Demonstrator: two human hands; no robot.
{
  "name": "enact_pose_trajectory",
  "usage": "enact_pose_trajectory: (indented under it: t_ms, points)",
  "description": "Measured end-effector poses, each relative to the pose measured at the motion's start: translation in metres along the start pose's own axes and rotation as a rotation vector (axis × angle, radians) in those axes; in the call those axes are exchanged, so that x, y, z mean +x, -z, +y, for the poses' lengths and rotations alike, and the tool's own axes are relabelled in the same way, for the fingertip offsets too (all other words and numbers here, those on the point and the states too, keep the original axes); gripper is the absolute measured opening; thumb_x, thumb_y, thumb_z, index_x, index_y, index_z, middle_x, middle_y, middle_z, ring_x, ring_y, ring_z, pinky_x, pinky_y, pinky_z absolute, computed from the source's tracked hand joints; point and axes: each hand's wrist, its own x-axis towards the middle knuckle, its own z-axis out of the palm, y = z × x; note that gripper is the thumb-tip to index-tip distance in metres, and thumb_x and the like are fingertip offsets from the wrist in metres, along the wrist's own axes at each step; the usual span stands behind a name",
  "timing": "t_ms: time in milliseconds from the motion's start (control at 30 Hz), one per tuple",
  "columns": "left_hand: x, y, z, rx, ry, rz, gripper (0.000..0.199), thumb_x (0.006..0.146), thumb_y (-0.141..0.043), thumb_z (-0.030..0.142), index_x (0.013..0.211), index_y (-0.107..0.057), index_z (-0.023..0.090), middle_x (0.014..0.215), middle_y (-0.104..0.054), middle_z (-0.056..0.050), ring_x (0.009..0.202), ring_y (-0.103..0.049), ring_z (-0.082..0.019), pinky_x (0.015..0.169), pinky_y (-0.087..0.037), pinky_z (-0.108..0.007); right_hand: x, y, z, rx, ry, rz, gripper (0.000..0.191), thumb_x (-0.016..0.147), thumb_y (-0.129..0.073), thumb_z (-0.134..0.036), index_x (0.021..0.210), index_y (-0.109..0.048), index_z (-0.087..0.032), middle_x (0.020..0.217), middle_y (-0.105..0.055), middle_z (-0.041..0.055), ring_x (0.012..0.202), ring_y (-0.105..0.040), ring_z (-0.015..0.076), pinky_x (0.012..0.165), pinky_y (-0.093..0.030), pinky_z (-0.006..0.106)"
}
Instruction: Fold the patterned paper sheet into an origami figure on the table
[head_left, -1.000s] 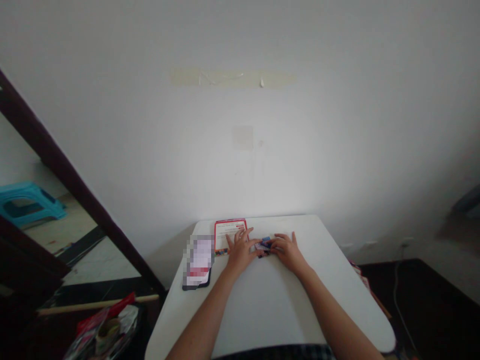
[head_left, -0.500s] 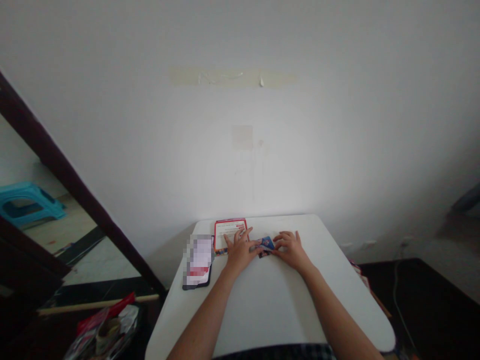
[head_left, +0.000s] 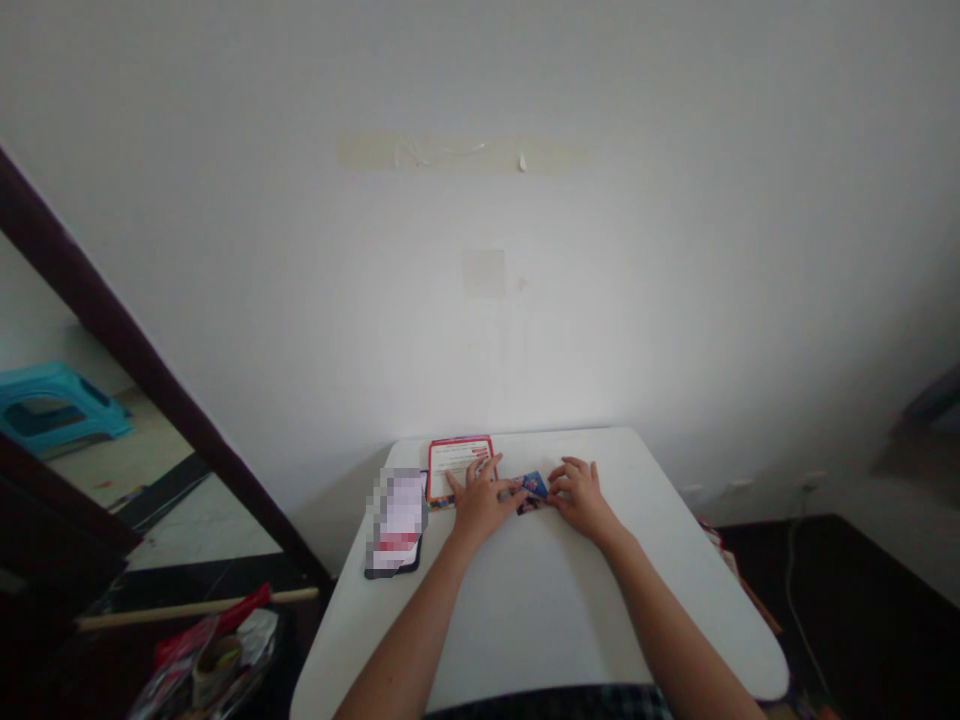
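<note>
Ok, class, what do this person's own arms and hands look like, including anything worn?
Both forearms show no sleeves. The left hand and right hand are ungloved, with no watch visible. Any rings are too small to make out.

Blue patterned paper (head_left: 534, 487) — slightly askew

The table (head_left: 540, 600) is white, the stool (head_left: 67, 400) bright blue.

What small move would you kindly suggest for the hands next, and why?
Perhaps the right hand could gently smooth the small, flat, blue patterned card while the left hand steadies it, because the fingers of both hands appear to be at its opposite sides.
</note>
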Motion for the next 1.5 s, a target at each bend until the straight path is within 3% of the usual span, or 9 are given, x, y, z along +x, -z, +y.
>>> enact_pose_trajectory:
  t_ms: [400,833,1500]
  points:
    - [0.002,-0.006,0.001,-0.02,0.043,0.009,0.02,0.079,-0.065,0.051,0.096,-0.074,0.043,0.146,-0.047,0.005,0.137,-0.029,-0.035,0.103,0.004,-0.08,-0.002,-0.001,-0.003,-0.015,-0.083,0.016,0.018,0.079,-0.067,-0.047,0.076,-0.071,-0.029,0.114,-0.063,0.0034,0.128,-0.037,0.0301,0.106,-0.014,0.069]
    - [0.002,-0.006,0.01,0.011,0.069,-0.033,0.018,0.082,-0.064,0.044,0.097,-0.071,0.039,0.146,-0.047,0.004,0.136,-0.03,-0.034,0.102,0.001,-0.081,-0.002,-0.005,-0.012,-0.105,-0.11,0.033,0.017,0.084,-0.062,-0.042,0.083,-0.068,-0.026,0.115,-0.059,0.0051,0.121,-0.041,0.0285,0.106,-0.016,0.07]
    - [0.005,-0.013,0.011,0.038,0.068,-0.001,0.016,0.08,-0.067,0.042,0.094,-0.07,0.037,0.145,-0.049,0.005,0.136,-0.03,-0.035,0.102,0.001,-0.081,0.0,-0.012,-0.02,-0.164,-0.176,0.036,0.019,0.086,-0.06,-0.04,0.103,-0.064,-0.033,0.123,-0.055,0.0038,0.123,-0.04,0.0298,0.106,-0.015,0.07]
